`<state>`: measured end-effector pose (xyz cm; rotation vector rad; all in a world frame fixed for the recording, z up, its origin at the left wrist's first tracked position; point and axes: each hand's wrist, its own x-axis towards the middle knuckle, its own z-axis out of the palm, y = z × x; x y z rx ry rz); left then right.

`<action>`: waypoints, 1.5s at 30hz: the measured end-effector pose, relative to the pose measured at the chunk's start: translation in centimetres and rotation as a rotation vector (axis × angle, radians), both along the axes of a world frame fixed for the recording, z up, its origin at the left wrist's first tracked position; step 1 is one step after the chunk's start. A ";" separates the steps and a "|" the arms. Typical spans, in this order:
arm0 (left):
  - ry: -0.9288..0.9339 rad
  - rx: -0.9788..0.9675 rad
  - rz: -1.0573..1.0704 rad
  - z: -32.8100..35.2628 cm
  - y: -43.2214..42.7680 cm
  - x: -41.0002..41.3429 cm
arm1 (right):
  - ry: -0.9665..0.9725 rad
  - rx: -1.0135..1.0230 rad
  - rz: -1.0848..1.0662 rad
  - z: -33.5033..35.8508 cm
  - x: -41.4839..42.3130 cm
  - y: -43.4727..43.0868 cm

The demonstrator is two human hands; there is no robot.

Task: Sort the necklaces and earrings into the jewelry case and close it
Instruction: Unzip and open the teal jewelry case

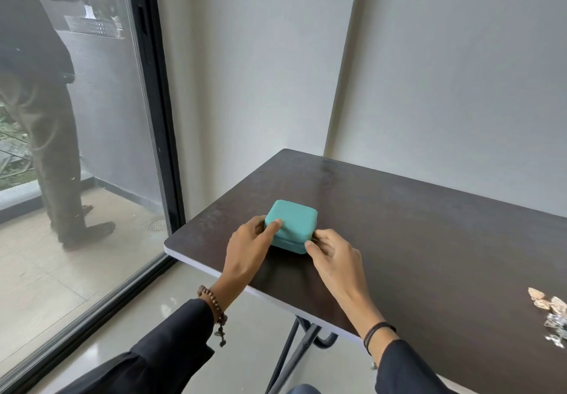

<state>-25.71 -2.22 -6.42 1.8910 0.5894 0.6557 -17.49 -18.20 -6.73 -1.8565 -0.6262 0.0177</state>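
Closed teal jewelry case (293,220), jewelry (552,317) far right

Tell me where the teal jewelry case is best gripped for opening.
Best from the near side: steady the closed teal jewelry case by its left wall, as the left hand does, and pinch at the seam on the near right corner, where the right hand sits. The seam low on the rounded box probably marks where the lid parts.
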 end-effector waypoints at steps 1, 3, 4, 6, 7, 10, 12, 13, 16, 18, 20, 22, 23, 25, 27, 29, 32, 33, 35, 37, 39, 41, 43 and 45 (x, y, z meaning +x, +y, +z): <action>0.007 0.002 0.004 -0.2 0.0 0.1 | 0.003 0.004 -0.003 -0.1 0.1 0.0; 0.034 0.010 0.012 -0.4 0.0 0.2 | 0.008 0.010 0.000 -0.2 0.3 -0.1; 0.053 0.010 0.007 -0.5 0.1 0.3 | 0.009 0.009 0.002 -0.2 0.5 -0.2; 0.099 0.010 -0.027 -0.6 0.6 0.6 | 0.015 0.008 0.003 -0.3 0.8 -0.2; 0.129 0.026 -0.051 -0.7 0.9 0.8 | 0.020 0.007 -0.001 -0.4 1.0 -0.2; 0.264 0.130 -0.105 -0.8 1.9 1.8 | 0.060 0.022 -0.007 -0.3 1.5 -0.1; 0.305 0.135 -0.151 -0.7 2.7 2.3 | 0.084 0.027 -0.014 -0.1 1.8 0.0; 0.298 0.122 -0.185 -0.7 3.1 2.6 | 0.093 0.021 -0.014 0.0 1.9 0.0; 0.257 0.107 -0.272 -0.6 4.0 3.1 | 0.131 0.009 -0.017 0.1 2.3 0.0; 0.228 0.108 -0.262 -0.3 4.0 3.2 | 0.169 0.017 -0.020 0.3 2.5 0.1; 0.222 0.115 -0.233 0.0 3.6 3.2 | 0.221 0.031 -0.026 0.7 2.9 0.1; 0.219 0.140 -0.189 0.4 3.0 2.9 | 0.269 0.042 -0.036 0.8 3.6 0.1; 0.210 0.144 -0.170 0.5 2.9 2.7 | 0.289 0.042 -0.031 0.9 3.9 0.2; 0.201 0.135 -0.150 0.6 2.8 2.6 | 0.318 0.046 -0.021 0.8 4.6 0.4; 0.209 0.134 -0.149 0.5 2.8 2.5 | 0.350 0.079 -0.010 0.5 5.3 0.6; 0.194 0.123 -0.164 0.4 2.9 2.4 | 0.404 0.123 0.009 0.2 5.8 1.0; 0.107 0.033 -0.259 0.4 3.2 2.1 | 0.523 0.231 0.037 0.7 6.1 1.5; 0.076 -0.003 -0.303 0.4 3.2 1.9 | 0.567 0.274 0.056 1.1 5.9 1.6; 0.032 -0.066 -0.391 0.6 3.2 1.6 | 0.654 0.341 0.100 1.7 5.7 1.9; 0.004 -0.118 -0.458 0.9 3.0 1.3 | 0.737 0.389 0.137 1.9 5.5 2.2; -0.017 -0.159 -0.502 1.2 2.9 1.0 | 0.801 0.422 0.149 2.1 5.5 2.4; -0.029 -0.186 -0.528 1.4 2.8 0.8 | 0.844 0.443 0.160 2.1 5.6 2.6; -0.028 -0.197 -0.548 1.5 2.7 0.8 | 0.856 0.439 0.167 1.8 5.9 2.7; -0.026 -0.201 -0.562 1.5 2.7 0.8 | 0.871 0.456 0.152 1.5 6.4 2.6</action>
